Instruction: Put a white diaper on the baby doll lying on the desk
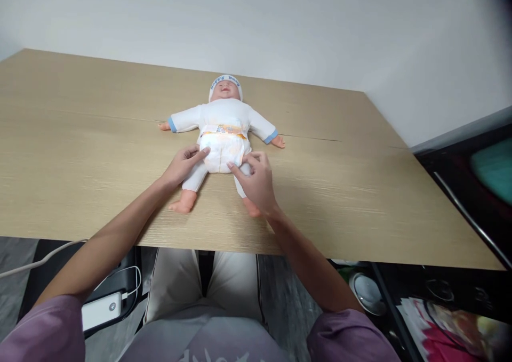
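Observation:
A baby doll (pixel 224 109) in a white suit with blue cuffs and a lettered white cap lies on its back on the table, head toward the wall. Around its hips is a white diaper (pixel 220 151) with an orange patterned waistband. My left hand (pixel 184 162) grips the diaper's left leg edge, thumb on the front and fingers partly hidden at the hip. At the opposite leg edge, my right hand (pixel 256 175) pinches the diaper between thumb and fingers. The doll's leg on that side is partly covered by my right hand.
The wooden table (pixel 344 191) has its near edge just before my lap and meets a pale wall behind. A white power bank (pixel 102 311) with a cable sits below on the left. At the right stands a black-framed object (pixel 460 196); papers (pixel 452 324) lie underneath.

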`<state>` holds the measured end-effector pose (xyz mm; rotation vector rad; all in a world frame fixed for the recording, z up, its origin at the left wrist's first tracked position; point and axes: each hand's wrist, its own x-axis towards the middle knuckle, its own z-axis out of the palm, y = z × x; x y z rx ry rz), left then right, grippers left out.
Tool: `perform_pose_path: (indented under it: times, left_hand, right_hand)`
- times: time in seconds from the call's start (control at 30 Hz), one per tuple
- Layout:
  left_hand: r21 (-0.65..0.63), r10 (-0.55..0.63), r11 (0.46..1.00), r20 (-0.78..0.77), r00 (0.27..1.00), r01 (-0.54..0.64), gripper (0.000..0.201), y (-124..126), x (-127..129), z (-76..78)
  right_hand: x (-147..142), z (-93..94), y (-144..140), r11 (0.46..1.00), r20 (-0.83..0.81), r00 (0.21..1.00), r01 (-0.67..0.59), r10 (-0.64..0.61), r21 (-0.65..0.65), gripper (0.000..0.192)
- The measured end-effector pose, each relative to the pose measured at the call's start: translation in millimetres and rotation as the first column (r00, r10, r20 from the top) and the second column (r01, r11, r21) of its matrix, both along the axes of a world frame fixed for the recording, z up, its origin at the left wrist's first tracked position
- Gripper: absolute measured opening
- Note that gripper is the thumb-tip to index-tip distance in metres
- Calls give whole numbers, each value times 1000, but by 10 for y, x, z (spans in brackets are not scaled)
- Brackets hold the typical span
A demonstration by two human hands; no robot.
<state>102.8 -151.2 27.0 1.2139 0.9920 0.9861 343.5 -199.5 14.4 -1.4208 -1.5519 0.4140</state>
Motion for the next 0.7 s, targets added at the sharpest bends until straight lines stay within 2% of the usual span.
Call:
perform_pose_path:
  times: [0.07, 0.13, 0.27, 0.33, 0.4, 0.47, 0.53, 0.57, 0.63, 0.7]
  left_hand:
    - [-3, -29, 1000, -1, 1000, 29, 58, 11, -21, 11]
    - [19, -83, 996, -55, 995, 84, 58, 9, -78, 75]
    - [80, -202, 969, -283, 938, 233, 57, 2, -319, 321]
    - [132, -191, 955, -409, 892, 265, 54, 53, -464, 425]
    - [238, -73, 943, -533, 843, 232, 50, 181, -579, 461]
    - [386, 142, 907, -655, 742, 168, 49, 392, -635, 418]
    - [501, 340, 855, -739, 581, 136, 58, 662, -618, 319]
    - [524, 396, 840, -768, 503, 139, 65, 806, -584, 263]
    - [514, 423, 845, -811, 404, 148, 76, 1079, -481, 168]
    - [488, 411, 863, -829, 379, 132, 74, 1294, -362, 119]
  right_hand:
    - [36, -36, 13, 999, 46, 999, 15, -17, 39, 30]
    - [104, -37, -11, 1000, 80, 997, -22, 21, 5, 27]
    - [360, 90, -171, 970, 64, 972, -220, 227, -106, 33]
    - [540, 178, -216, 950, 41, 958, -274, 282, -149, 35]
    - [730, 230, -145, 966, 69, 971, -220, 231, -137, 37]
    - [897, 219, 77, 995, 179, 979, -94, 99, -36, 42]
    - [1003, 143, 428, 995, 325, 945, 6, -38, 98, 53]
    - [1026, 88, 630, 991, 388, 918, 37, -86, 132, 59]
    - [1012, -31, 1037, 992, 474, 874, 63, -108, 110, 67]
    - [938, -127, 1381, 998, 505, 860, 63, -68, 26, 63]
